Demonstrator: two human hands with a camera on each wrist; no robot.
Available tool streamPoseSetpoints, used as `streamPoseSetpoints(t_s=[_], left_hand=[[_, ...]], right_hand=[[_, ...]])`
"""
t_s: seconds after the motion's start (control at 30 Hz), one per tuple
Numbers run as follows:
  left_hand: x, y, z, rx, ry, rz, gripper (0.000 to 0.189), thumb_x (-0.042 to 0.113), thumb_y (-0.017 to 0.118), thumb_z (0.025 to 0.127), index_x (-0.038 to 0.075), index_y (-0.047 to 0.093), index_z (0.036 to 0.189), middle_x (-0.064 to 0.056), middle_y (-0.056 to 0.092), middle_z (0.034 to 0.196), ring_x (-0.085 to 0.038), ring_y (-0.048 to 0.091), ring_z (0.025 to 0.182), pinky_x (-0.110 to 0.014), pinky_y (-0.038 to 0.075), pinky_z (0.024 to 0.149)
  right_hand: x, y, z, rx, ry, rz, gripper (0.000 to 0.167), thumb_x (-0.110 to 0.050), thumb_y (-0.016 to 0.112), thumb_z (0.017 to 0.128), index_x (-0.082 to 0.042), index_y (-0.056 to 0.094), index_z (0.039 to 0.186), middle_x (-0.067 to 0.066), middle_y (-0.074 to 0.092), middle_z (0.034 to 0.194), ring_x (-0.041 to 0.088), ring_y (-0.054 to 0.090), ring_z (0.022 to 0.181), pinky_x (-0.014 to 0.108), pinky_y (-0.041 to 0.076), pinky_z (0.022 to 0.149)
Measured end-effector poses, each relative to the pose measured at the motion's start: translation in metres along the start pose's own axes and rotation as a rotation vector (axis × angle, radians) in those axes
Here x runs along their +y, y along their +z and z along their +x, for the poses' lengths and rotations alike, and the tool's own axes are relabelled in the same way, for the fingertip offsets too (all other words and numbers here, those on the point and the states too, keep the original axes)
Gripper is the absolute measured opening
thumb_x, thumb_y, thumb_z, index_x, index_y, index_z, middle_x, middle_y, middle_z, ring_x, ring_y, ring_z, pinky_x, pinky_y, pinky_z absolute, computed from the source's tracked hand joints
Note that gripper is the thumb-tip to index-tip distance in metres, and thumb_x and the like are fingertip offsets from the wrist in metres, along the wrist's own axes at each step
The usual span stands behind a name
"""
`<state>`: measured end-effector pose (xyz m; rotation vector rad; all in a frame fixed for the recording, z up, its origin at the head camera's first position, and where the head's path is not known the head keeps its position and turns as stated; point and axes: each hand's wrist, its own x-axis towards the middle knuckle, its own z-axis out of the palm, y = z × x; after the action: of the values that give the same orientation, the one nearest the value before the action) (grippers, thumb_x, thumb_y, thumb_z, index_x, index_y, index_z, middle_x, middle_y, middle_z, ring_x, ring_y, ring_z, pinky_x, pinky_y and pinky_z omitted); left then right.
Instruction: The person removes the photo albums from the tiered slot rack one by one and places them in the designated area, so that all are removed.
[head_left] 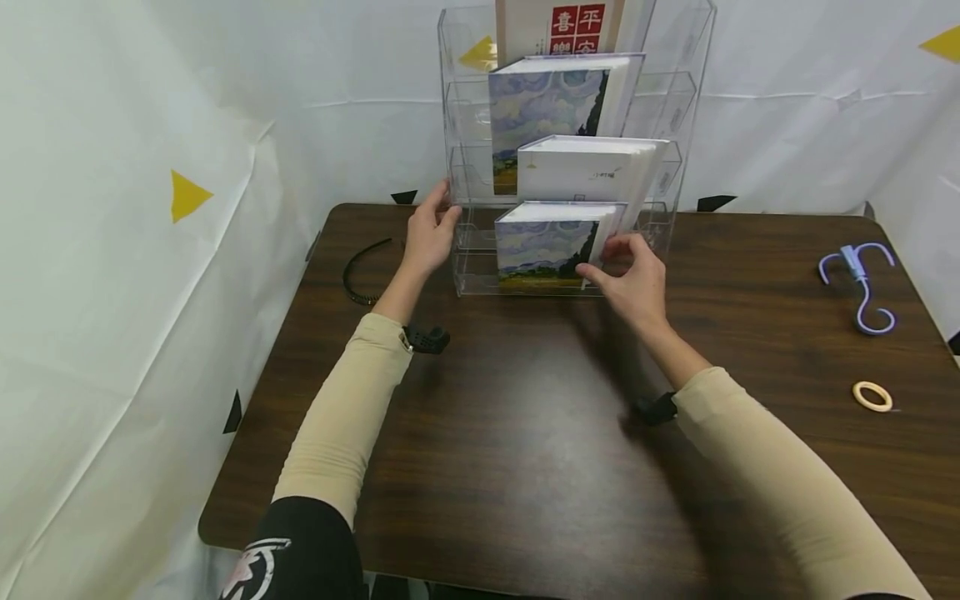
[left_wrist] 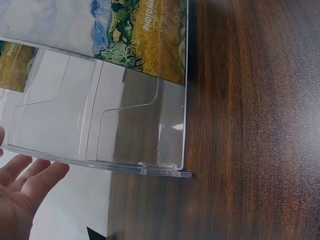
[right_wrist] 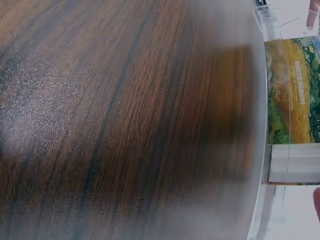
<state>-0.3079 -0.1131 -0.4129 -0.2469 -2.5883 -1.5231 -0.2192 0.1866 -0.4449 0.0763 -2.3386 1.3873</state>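
A clear acrylic display rack (head_left: 472, 262) with stepped tiers stands at the table's back edge. My left hand (head_left: 431, 233) holds its left side; in the left wrist view, the fingers (left_wrist: 47, 177) lie along the outer edge. In the lowest tier is a photo album (head_left: 551, 250) with a painted landscape cover and white page edges. My right hand (head_left: 633, 279) grips its right side, thumb near the lower front corner, other fingers by the pages. "PHOTO ALBUM" reads on its cover (right_wrist: 295, 95) in the right wrist view, where little of that hand shows.
Above are a white album (head_left: 570, 175), another painted album (head_left: 547, 100) and a beige book (head_left: 521, 29). A purple hook (head_left: 858, 283) and a wooden ring (head_left: 872, 397) lie on the table's right side. Left of the rack lies a black coiled band (head_left: 352, 279). White sheeting (head_left: 352, 150) surrounds the table.
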Motion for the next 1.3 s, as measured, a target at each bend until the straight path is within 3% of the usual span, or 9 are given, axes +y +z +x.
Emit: streamPoseSetpoints(t_s=[0.23,0.37,0.5,0.63,0.8,0.9,1.07,1.3], left_hand=[[-0.001,0.000,-0.001,-0.002,-0.009,0.006,0.053,0.018,0.053,0.103,0.011,0.036,0.153,-0.014,0.053,0.141,-0.025,0.059,0.116,-0.038,0.048,0.093],[-0.001,0.001,-0.002,0.004,-0.003,-0.014,0.052,0.016,0.054,0.102,0.011,0.038,0.152,-0.017,0.054,0.138,-0.025,0.060,0.114,-0.039,0.048,0.091],[-0.001,0.001,-0.002,0.007,-0.009,-0.020,0.052,0.016,0.055,0.102,0.012,0.039,0.151,-0.017,0.055,0.138,-0.027,0.060,0.117,-0.039,0.048,0.093],[-0.001,0.000,-0.002,0.008,-0.011,-0.032,0.051,0.015,0.055,0.102,0.012,0.041,0.151,-0.017,0.055,0.138,-0.029,0.060,0.118,-0.039,0.048,0.095],[-0.003,0.000,-0.002,0.008,-0.011,-0.052,0.051,0.015,0.056,0.102,0.013,0.041,0.151,-0.017,0.055,0.138,-0.029,0.060,0.118,-0.039,0.048,0.094],[-0.004,0.000,-0.001,0.008,-0.013,-0.054,0.052,0.014,0.055,0.102,0.013,0.040,0.151,-0.018,0.054,0.139,-0.028,0.060,0.117,-0.040,0.049,0.093],[-0.003,0.001,-0.001,0.009,-0.020,-0.054,0.052,0.014,0.055,0.102,0.013,0.040,0.151,-0.018,0.054,0.138,-0.028,0.060,0.117,-0.040,0.049,0.093],[-0.002,0.001,-0.001,0.016,-0.030,-0.053,0.052,0.015,0.056,0.101,0.013,0.040,0.151,-0.018,0.056,0.136,-0.027,0.061,0.116,-0.039,0.049,0.093]], right_hand=[[-0.004,0.002,0.003,0.086,-0.016,-0.077,0.074,-0.026,0.090,0.071,-0.003,0.051,0.129,0.013,0.057,0.110,0.021,0.057,0.101,0.035,0.051,0.074],[-0.003,0.003,0.005,0.068,-0.006,-0.090,0.070,-0.026,0.091,0.070,0.000,0.052,0.122,0.014,0.056,0.108,0.024,0.056,0.098,0.038,0.049,0.075],[0.000,0.000,0.009,0.017,0.024,-0.097,0.061,-0.025,0.091,0.070,0.000,0.050,0.109,0.013,0.059,0.103,0.027,0.060,0.093,0.033,0.049,0.075],[0.002,-0.005,0.013,-0.099,0.054,-0.091,0.054,-0.027,0.089,0.073,-0.002,0.055,0.107,0.013,0.066,0.100,0.026,0.064,0.087,0.021,0.044,0.070],[0.005,-0.007,0.019,-0.271,0.082,-0.053,0.050,-0.026,0.085,0.078,-0.003,0.060,0.114,0.015,0.068,0.106,0.025,0.064,0.090,0.022,0.046,0.069],[0.006,-0.007,0.021,-0.329,0.103,-0.065,0.045,-0.028,0.082,0.082,-0.003,0.061,0.112,0.017,0.068,0.106,0.026,0.065,0.092,0.026,0.047,0.071],[0.005,-0.007,0.023,-0.338,0.084,-0.065,0.038,-0.026,0.080,0.084,-0.002,0.063,0.109,0.018,0.070,0.104,0.025,0.065,0.091,0.027,0.047,0.070],[-0.008,-0.013,0.023,-0.284,-0.062,-0.036,0.027,-0.017,0.082,0.082,-0.001,0.068,0.098,0.013,0.070,0.085,0.016,0.058,0.066,0.022,0.041,0.055]])
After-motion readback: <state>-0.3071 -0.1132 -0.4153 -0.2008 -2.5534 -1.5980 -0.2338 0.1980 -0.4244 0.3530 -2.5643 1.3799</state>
